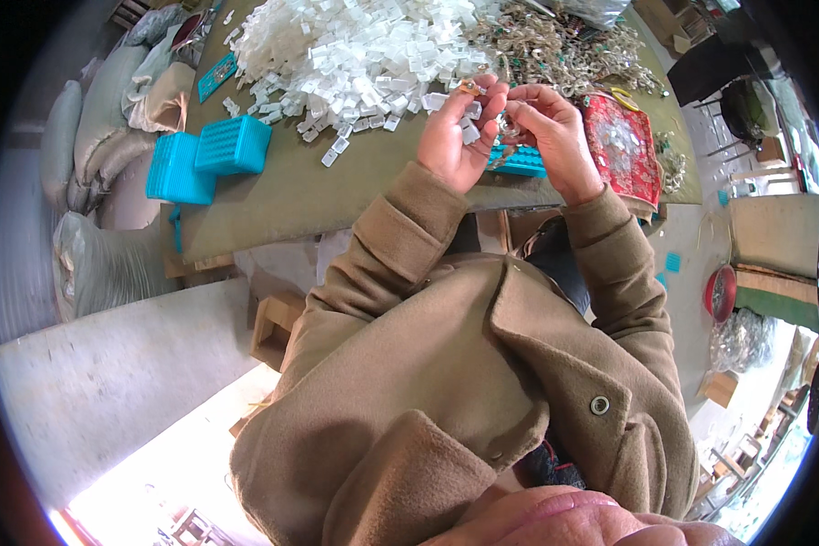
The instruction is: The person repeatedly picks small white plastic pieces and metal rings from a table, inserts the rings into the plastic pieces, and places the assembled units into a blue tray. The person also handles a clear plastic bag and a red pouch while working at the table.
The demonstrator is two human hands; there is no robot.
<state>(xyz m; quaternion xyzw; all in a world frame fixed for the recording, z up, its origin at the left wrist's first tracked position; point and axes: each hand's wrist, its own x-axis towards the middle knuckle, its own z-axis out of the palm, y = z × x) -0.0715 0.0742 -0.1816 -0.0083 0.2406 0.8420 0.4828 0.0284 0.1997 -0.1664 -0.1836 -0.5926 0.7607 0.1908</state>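
Both hands are raised close together over the near edge of the table (337,200). My left hand (448,146) is curled round small clear plastic boxes (470,133), and a gold-coloured bit shows at its fingertips. Beside it, my right hand (560,136) pinches a small shiny trinket (508,126) whose exact kind I cannot make out. A blue ribbed tray (519,164) lies under the hands, partly hidden by them. Beyond my left hand spreads a large heap of clear plastic boxes (364,55). A tangled heap of small brownish, glittering trinkets (573,55) lies behind my right hand.
Stacked blue trays (234,144) stand on the table's left side. To the right lies a red patterned cloth (642,164) with clear pieces on it and a yellow-handled tool (624,98). Full sacks (109,118) line the left; a red basin (720,293) sits at right.
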